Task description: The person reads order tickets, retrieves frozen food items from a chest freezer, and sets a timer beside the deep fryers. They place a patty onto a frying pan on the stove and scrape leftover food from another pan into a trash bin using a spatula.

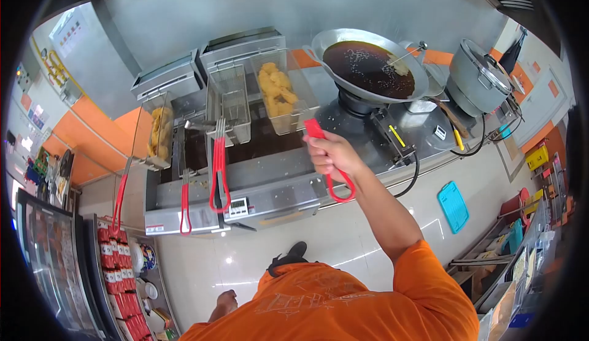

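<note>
My right hand point(331, 155) is closed round the red handle point(338, 189) of a fryer basket. That basket point(283, 92) holds golden fried pieces point(277, 89) and hangs over the dark oil of the fryer. To its left stands an empty wire basket point(232, 104) with a red handle. Farther left, another basket point(158, 133) holds fried pieces, its red handle point(121, 197) pointing toward me. Low beside my body is my left hand point(226, 300), away from the fryer; its fingers are too small to make out.
A wok of dark oil point(362, 65) sits on a burner right of the fryer, with a lidded pot point(480, 77) beyond. A timer point(238, 207) is on the fryer front. A blue lid point(453, 207) lies on the floor; shelves point(101, 273) stand at left.
</note>
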{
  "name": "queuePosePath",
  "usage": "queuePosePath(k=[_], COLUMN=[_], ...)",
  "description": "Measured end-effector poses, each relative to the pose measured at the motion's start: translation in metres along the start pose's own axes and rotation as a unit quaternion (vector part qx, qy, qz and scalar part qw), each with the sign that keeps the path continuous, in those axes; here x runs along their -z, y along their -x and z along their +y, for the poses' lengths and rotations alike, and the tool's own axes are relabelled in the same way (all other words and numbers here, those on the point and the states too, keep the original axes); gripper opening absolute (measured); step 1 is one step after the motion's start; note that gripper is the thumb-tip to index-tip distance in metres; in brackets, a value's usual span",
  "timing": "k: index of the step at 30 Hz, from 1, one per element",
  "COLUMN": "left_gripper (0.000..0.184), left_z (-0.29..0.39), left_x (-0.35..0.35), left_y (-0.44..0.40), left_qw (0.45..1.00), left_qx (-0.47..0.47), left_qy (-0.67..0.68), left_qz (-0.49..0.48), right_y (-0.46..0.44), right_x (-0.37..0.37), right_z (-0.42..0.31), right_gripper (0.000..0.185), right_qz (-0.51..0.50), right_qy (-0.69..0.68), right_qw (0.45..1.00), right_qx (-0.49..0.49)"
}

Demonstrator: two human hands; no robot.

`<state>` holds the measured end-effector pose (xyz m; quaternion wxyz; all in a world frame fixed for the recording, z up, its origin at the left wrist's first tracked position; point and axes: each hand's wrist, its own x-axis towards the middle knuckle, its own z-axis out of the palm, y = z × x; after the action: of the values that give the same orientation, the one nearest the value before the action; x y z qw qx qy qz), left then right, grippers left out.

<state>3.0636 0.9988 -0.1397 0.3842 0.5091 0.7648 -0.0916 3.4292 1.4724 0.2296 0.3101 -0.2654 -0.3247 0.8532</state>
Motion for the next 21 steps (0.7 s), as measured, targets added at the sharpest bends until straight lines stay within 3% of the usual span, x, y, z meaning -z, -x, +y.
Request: queuePosePath(k=[2,3,5,8,12,13,16,17,19,21], left_gripper=[0.017,0.02,0.023,0.035,0.043,0.045,0.044,0.044,0.039,0.034], left_z=[0.007,0.008,0.019,0.04,0.092,0.092,0.115,0.131,0.112,0.184], left_x=[0.01,0.012,0.016,0.028,0.067,0.069,0.069,0.077,0.049,0.073], left_y=[-0.017,-0.026,-0.036,-0.059,-0.079,-0.088,-0.125,-0.128,-0.176,-0.167], left_qw=[0.999,0.989,0.963,0.815,0.819,0.803,0.867,0.881,0.846,0.865], left_qx=[-0.043,-0.025,-0.003,0.14,0.183,0.145,0.042,0.032,0.007,0.022], left_qy=[0.017,0.148,0.269,0.561,0.543,0.576,0.496,0.47,0.525,0.491], left_qz=[0.009,-0.002,-0.023,-0.035,-0.04,-0.049,-0.034,-0.045,-0.099,-0.098], right_y=[-0.031,-0.043,-0.058,-0.071,-0.078,-0.081,-0.091,-0.088,-0.069,-0.035], right_x=[-0.011,-0.016,-0.025,-0.028,-0.026,-0.024,-0.018,-0.015,0.011,0.035], right_z=[-0.01,-0.011,-0.009,0.001,0.044,0.057,0.078,0.07,0.058,0.05], right_gripper=[0.011,0.009,0.009,0.011,0.02,0.022,0.028,0.036,0.043,0.048], right_qz=[0.001,-0.001,0.001,0.021,0.042,0.051,-0.004,-0.024,-0.099,0.044], right_qy=[-0.011,-0.021,-0.052,-0.092,-0.074,-0.069,-0.151,-0.175,-0.203,-0.09], right_qw=[1.0,1.0,0.999,0.995,0.996,0.996,0.988,0.982,0.971,0.994], right_qx=[-0.002,-0.008,-0.016,-0.034,-0.032,-0.02,-0.003,-0.068,-0.084,-0.042])
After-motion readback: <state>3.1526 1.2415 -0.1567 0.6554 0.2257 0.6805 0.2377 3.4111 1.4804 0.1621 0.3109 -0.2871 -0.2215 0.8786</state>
